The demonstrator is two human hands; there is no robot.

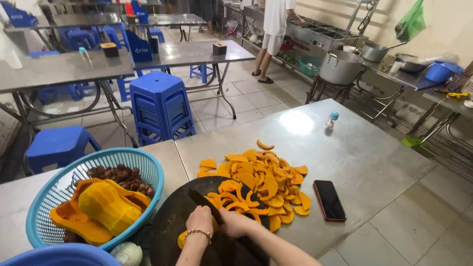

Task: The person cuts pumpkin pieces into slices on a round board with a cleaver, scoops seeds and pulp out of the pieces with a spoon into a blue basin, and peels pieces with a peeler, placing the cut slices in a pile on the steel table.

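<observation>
Lower centre of the frame: my left hand (199, 218), a bead bracelet at its wrist, presses curled down on a squash piece (183, 239) on the round dark cutting board (170, 221). My right hand (235, 222) is closed around the handle of a dark knife (204, 200), whose blade points up-left across the board.

Centre: a heap of orange squash slices (266, 182) spreads from the board's upper right edge onto the steel table (364, 148); one stray slice lies just above the heap.

Lower left: a turquoise mesh basket (47, 199) holds peeled squash chunks (106, 204) in front and dark brown lumps behind them. A pale round vegetable (127, 254) sits at the bottom edge, beside a blue basin rim (59, 255).

Right of the heap: a black phone (329, 200), face up, apart from the slices. Further up the table, a small clear bottle with a blue cap (331, 119), upright.

Packages and signs: small dark square boxes (219, 48) stand on the steel tables in the upper left and upper middle, each beside a blue wedge-shaped sign stand (139, 48). A green plastic bag (410, 22) hangs at the upper right wall.

Room: pale tiled floor, stacked blue plastic stools (160, 106), a large metal pot (340, 66) on a stand, and another person (273, 34) standing at a counter at the top.
</observation>
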